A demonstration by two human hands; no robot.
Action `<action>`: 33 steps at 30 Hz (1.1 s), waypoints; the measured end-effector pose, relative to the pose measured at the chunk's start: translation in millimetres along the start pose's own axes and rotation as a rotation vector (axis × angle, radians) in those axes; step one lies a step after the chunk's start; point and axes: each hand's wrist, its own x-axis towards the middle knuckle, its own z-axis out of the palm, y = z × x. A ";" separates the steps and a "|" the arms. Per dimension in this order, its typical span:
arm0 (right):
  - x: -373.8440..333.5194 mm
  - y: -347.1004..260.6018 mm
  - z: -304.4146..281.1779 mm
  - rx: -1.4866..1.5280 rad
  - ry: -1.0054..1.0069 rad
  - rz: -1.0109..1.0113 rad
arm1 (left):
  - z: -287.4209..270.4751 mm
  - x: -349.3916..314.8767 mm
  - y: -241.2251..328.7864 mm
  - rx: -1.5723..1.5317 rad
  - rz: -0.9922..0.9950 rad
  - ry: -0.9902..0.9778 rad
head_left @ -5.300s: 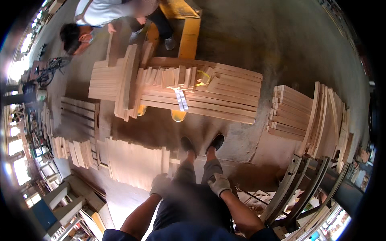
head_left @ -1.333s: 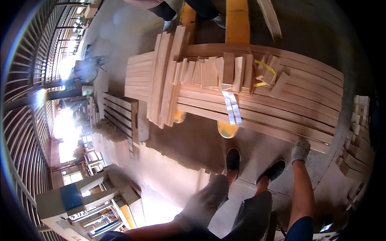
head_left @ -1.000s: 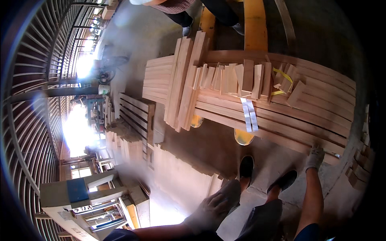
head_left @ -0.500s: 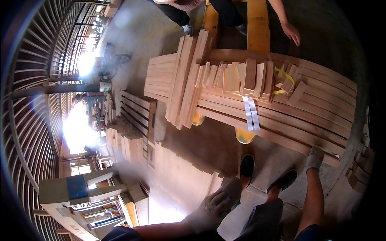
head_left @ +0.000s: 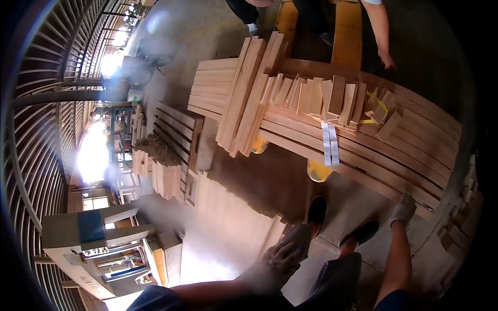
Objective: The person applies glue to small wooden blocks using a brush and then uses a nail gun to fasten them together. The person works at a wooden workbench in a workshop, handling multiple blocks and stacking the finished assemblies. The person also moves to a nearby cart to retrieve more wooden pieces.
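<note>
My left hand (head_left: 284,251), in a light work glove, hangs low beside my leg, fingers loosely curled, holding nothing. My right hand (head_left: 403,208), also gloved, hangs at my right side near the near edge of a long stack of wooden planks (head_left: 363,150); it touches nothing I can see. On top of that stack lie several short wood pieces (head_left: 321,96) and yellow strapping (head_left: 376,103). My black shoes (head_left: 316,212) stand on the concrete floor just before the stack.
Another person's hand (head_left: 386,57) reaches down at the stack's far side, legs behind it. Longer boards (head_left: 244,98) lie across the stack's left end. A wooden pallet (head_left: 176,129), low board piles (head_left: 161,171) and a machine (head_left: 104,243) stand at left.
My view has swung from facing the stack squarely to looking left. My hands have dropped from in front of me to my sides. The other person's hand has come down toward the stack.
</note>
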 end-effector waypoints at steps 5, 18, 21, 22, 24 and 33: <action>-45.9 -20.6 15.5 -0.864 0.070 -0.284 | -7.7 2.4 -1.8 0.067 0.018 -0.120; -95.5 -258.8 61.1 -0.278 -0.174 -0.180 | -31.8 31.4 43.7 -0.081 0.018 0.160; -83.0 -296.7 98.3 -0.036 -0.226 -0.184 | -32.9 35.5 43.7 -0.050 0.010 0.117; -76.5 -304.8 116.1 -0.023 -0.243 -0.222 | -36.2 37.1 45.8 -0.056 -0.014 0.103; -56.3 -324.7 147.5 0.073 -0.244 -0.201 | -42.4 42.9 49.9 -0.043 -0.040 0.051; -19.5 -362.4 191.5 -0.004 -0.159 -0.110 | -44.5 42.6 40.5 -0.031 -0.080 -0.042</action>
